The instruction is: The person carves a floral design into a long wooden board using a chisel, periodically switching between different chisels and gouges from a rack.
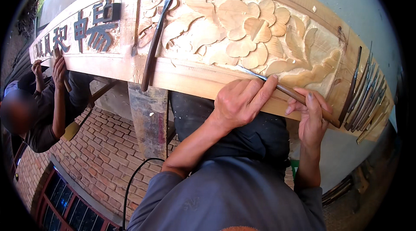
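Grips a slim chisel (294, 95) with a blue-grey steel blade and a round brown wooden handle: in the closed left hand (240, 101) near the blade, in the curled right hand (313, 116) near the butt. Holds it slantwise over the lower border of a long, pale carved wooden panel (190, 75), blade aimed beneath raised flower petals (255, 56); perhaps touches wood, hard to tell. Has a long dark-handled chisel (151, 59) lying leftward, brown-handled tools (366, 96) bunched rightward.

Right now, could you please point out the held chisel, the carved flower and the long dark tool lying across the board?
Held chisel (289, 91): head view, on its wooden handle.
Carved flower (257, 30): head view, on its central petals.
Long dark tool (150, 62): head view, on its handle.
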Demonstrator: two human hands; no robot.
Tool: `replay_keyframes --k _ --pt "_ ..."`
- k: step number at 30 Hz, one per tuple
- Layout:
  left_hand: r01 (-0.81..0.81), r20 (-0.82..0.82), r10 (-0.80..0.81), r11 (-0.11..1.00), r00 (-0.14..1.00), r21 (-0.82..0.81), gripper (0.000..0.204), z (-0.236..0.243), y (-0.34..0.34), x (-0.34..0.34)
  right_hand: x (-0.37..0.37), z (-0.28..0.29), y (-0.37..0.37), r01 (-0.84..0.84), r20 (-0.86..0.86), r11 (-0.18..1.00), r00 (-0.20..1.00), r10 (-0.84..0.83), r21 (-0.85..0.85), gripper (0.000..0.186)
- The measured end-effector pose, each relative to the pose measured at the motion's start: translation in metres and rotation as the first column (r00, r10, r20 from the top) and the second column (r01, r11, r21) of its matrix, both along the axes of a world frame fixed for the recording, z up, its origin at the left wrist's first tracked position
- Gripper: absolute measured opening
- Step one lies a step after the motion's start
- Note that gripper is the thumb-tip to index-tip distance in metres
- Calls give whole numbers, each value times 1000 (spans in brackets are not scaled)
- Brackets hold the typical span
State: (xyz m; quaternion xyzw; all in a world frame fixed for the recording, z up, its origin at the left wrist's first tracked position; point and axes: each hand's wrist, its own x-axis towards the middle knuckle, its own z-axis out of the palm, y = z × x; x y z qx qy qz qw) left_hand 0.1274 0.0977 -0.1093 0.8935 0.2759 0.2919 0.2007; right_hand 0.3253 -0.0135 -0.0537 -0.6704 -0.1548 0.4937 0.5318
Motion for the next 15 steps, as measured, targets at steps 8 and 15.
replay_keyframes --k 8,15 --pt "-66 -99 59 996 993 -67 55 8 1 9 22 -9 20 -1 -177 998 984 -10 -59 43" --pt "-57 -45 54 997 997 -49 50 4 0 4 16 -14 5 -48 -109 999 993 46 -19 43"
